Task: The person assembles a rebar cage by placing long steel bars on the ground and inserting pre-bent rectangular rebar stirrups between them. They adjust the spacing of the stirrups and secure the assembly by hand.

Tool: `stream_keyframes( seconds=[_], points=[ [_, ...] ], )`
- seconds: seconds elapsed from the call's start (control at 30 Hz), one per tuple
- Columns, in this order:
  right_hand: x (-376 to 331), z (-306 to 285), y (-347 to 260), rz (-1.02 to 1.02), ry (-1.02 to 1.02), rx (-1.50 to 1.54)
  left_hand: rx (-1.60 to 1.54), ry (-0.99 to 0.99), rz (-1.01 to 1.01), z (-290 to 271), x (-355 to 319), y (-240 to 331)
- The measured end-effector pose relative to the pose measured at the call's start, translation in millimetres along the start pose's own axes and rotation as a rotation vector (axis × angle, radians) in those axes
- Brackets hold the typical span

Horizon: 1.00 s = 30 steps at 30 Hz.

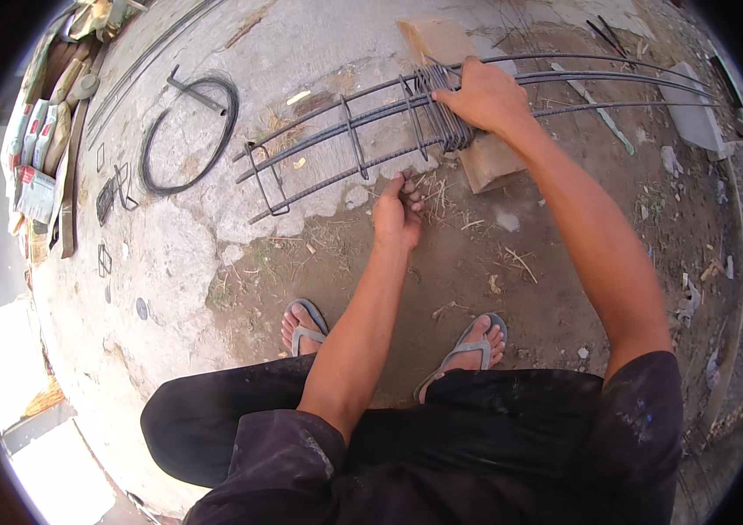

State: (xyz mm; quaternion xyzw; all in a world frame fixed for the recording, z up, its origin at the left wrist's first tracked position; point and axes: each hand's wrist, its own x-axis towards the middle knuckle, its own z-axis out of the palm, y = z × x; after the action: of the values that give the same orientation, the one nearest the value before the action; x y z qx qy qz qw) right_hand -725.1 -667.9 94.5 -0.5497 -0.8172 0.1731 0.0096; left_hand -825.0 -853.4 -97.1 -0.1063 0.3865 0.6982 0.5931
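Observation:
Long ribbed steel bars [599, 77] run left to right in front of me as a partly built rebar cage. A tight stack of square stirrups [446, 109] sits around the bars near their middle. My right hand [485, 94] is closed over the right side of this stack at its far edge. Further left, a few single stirrups stand spaced along the bars, with an end stirrup [269, 179] tilted near the left tips. My left hand [397, 213] is just below the near bar, apart from it, fingers curled; what they hold, if anything, is hidden.
Brown blocks [489, 166] prop the bars mid-length; a grey block [690, 109] lies under their right end. A coil of black wire [151, 149] rests on the concrete at left, near loose stirrups [107, 201]. Stacked bags [36, 192] line the left edge. Straw and debris litter the dirt.

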Motion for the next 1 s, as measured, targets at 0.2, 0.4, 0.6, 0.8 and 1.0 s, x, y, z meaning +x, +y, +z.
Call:
stream_keyframes(
  seconds=[0.2, 0.4, 0.6, 0.8, 1.0],
  points=[
    [-5.8, 24.0, 12.2, 0.002, 0.130, 0.070, -0.472, -0.182, 0.206, 37.7, 35.8, 7.1],
    [-21.4, 25.0, -5.8, 0.044, 0.111, -0.005, -0.673, -0.342, 0.268, 81.4, 62.2, 26.5],
    [-24.9, 23.9, -27.2, 0.062, 0.054, -0.053, -0.867, -0.731, 0.277, 90.4, 75.6, 44.7],
    [-17.3, 30.7, -14.1, 0.086, 0.168, -0.006, -1.017, -0.828, 0.156, 90.3, 72.0, 43.6],
    [-5.6, 14.5, 4.4, 0.046, 0.256, 0.010, -0.714, -0.597, 0.342, 103.0, 53.9, 48.9]
  ],
)
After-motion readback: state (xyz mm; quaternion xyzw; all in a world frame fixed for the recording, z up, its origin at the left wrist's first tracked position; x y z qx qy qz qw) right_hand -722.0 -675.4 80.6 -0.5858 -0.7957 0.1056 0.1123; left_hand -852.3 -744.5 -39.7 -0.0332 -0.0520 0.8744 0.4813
